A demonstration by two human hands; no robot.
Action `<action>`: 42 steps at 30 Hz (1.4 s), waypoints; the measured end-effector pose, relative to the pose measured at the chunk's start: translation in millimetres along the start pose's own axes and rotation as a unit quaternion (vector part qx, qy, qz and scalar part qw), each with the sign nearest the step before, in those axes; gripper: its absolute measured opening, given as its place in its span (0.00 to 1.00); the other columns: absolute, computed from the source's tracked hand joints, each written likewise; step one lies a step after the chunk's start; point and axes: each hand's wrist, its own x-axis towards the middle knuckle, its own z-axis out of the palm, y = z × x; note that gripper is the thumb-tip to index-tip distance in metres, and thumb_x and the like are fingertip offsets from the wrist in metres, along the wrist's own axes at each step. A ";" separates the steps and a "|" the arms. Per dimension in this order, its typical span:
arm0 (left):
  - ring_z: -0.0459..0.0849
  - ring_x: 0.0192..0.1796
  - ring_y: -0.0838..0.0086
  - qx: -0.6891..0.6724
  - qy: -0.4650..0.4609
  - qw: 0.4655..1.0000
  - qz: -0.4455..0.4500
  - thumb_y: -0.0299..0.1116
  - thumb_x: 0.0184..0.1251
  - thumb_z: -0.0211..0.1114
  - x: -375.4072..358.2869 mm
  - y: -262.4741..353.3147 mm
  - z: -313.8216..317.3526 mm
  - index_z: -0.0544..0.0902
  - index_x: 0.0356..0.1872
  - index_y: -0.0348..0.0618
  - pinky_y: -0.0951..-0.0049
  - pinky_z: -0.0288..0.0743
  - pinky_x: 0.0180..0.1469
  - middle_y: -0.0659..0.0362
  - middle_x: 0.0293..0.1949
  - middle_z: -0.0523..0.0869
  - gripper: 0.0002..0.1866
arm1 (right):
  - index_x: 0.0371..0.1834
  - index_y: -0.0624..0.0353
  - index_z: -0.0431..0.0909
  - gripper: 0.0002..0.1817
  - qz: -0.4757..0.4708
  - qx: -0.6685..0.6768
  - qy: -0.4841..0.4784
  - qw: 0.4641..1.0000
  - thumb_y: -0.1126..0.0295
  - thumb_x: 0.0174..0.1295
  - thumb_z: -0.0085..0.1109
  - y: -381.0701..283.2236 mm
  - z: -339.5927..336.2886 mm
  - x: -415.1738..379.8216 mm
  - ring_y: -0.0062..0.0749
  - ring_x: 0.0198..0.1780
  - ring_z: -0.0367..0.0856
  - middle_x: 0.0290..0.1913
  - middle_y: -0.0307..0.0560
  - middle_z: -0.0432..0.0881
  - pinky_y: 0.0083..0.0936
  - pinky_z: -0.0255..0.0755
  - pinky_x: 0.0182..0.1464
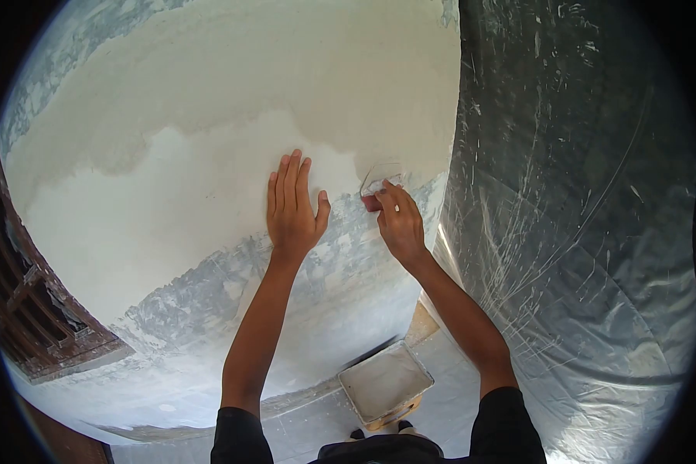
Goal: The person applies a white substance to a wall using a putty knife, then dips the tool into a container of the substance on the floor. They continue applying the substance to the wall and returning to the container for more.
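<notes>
My left hand (291, 209) lies flat against the plastered wall (209, 178), its fingers stretched upward and the thumb apart. To its right, my right hand (400, 220) is closed around the dark red handle of a putty knife (373, 185). The thin, wide blade of the knife points up and lies on or close to the wall, with pale smears on it. Around both hands the wall carries a smooth off-white coat, darker and beige higher up. Below them shows a patchy grey band with rough white streaks.
A shallow tray (387, 379) with whitish material stands low by the wall's foot, on a yellowish support. Dark plastic sheeting (572, 232), splashed white, hangs at the right. A brown slatted grille (42, 301) is set in the wall at the left.
</notes>
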 end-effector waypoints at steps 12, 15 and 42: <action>0.64 0.75 0.58 0.010 -0.009 1.000 0.008 0.33 0.64 0.58 -2.3 -1.9 -1.2 0.69 0.67 0.37 0.52 0.54 0.75 0.51 0.71 0.69 0.29 | 0.44 0.63 0.79 0.14 -0.083 -0.058 -0.062 0.993 0.77 0.52 0.63 -9.8 -0.5 -56.2 0.49 0.52 0.82 0.54 0.57 0.80 0.43 0.73 0.58; 0.63 0.75 0.59 0.025 -0.025 0.999 0.006 0.33 0.65 0.58 -3.3 -1.2 -2.5 0.69 0.67 0.37 0.52 0.53 0.75 0.51 0.71 0.69 0.29 | 0.46 0.62 0.80 0.16 -0.068 -0.017 -0.061 0.996 0.78 0.52 0.64 -12.8 -17.8 -60.2 0.47 0.52 0.82 0.53 0.53 0.82 0.45 0.70 0.61; 0.61 0.76 0.58 0.143 -0.032 0.989 0.006 0.34 0.66 0.58 -7.5 3.6 9.8 0.69 0.67 0.36 0.50 0.50 0.76 0.50 0.73 0.66 0.28 | 0.62 0.71 0.72 0.23 0.308 0.349 0.282 0.839 0.67 0.69 0.60 136.3 -0.3 33.7 0.30 0.58 0.77 0.58 0.51 0.78 0.27 0.69 0.62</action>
